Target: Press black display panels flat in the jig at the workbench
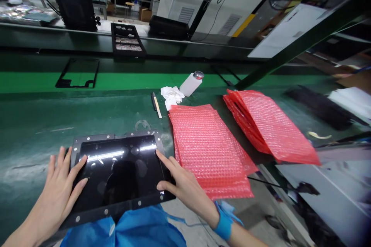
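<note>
A flat black display panel (127, 177) in a dark frame with round silver dots lies at the table's near edge, glossy side up. My left hand (58, 187) rests open on its left side, fingers spread, with the thumb and index fingertip over the screen's border. On the right side, my right hand (185, 183) touches the panel with a stretched index finger and thumb held apart; its other fingers are partly hidden. Light streaks and smudge-like round marks show on the glass. Red bubble-wrap bags (205, 142) lie stacked just right of the panel.
Another pile of red bubble bags (272, 123) lies farther right. Beyond the panel are a pen-like tool (156, 105), crumpled white tissue (171, 95) and a white bottle (191, 84) with a metal cap. A black frame (78, 73) sits at back left; a green post (290, 52) slants at right.
</note>
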### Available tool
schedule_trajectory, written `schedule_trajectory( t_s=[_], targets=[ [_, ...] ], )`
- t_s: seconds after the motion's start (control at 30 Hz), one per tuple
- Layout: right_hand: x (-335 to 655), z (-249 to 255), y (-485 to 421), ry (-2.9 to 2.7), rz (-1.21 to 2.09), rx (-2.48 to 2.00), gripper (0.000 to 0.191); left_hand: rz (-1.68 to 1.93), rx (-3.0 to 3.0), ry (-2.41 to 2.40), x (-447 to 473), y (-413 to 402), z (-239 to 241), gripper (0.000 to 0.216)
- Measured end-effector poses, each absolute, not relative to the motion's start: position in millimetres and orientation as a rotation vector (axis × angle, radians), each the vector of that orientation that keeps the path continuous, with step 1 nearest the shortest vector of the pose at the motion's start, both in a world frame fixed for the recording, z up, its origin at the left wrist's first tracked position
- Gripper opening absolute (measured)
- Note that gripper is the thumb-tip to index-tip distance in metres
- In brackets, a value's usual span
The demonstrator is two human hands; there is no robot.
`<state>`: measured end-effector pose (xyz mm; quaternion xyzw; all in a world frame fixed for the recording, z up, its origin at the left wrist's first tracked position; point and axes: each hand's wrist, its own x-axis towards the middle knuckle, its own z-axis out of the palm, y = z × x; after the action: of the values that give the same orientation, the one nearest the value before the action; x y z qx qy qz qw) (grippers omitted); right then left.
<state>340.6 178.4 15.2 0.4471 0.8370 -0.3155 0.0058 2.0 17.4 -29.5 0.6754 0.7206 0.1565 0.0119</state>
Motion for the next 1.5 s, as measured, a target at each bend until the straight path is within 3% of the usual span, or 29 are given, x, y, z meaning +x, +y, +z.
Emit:
schedule_trajectory(
  t_s=[0.13,0.23,0.53,0.73,0.83,1.03,1.1,1.27,1.43,1.5],
  targets=[
    [344.9,5.5,175.7,2.813,-1.016,1.392,0.058,0.47,2.041,2.247,-1.7,14.3,-28.2,0.057],
    [346.6,0.9,180.5,2.871,-1.07,1.378,0.05,0.443,1.982,2.191,-10.2,8.4,-25.1,0.059],
    [349.3,-11.9,189.0,2.904,-1.06,1.372,0.067,0.047,1.909,1.792,-29.6,7.3,24.4,0.088],
    [352.8,-30.1,200.6,3.012,-0.965,1.319,0.063,0.155,1.807,1.899,-12.2,10.1,27.0,0.091],
    [353.3,-33.4,206.4,3.09,-0.77,1.189,0.062,0.253,1.809,1.921,-5.9,3.0,21.2,0.082],
    [342.3,-16.1,215.5,3.23,0.03,0.889,0.067,0.368,1.786,2.04,3.7,-3.1,9.7,0.057],
    [332.3,-3.9,217.7,3.274,0.139,0.85,0.069,0.409,1.798,2.048,2.6,-3.4,5.6,0.052],
    [298.4,17.3,226.8,3.305,-0.182,0.925,0.066,0.414,1.817,1.972,-6.5,-6.8,7.6,0.052],
    [272.4,17.0,236.7,3.339,-0.481,0.76,0.053,0.373,1.855,1.832,-10.1,-10.1,21.4,0.078],
    [265.3,15.2,238.5,3.344,-0.588,0.72,0.047,0.364,1.841,1.82,-10.0,-9.5,24.0,0.079]
  ],
)
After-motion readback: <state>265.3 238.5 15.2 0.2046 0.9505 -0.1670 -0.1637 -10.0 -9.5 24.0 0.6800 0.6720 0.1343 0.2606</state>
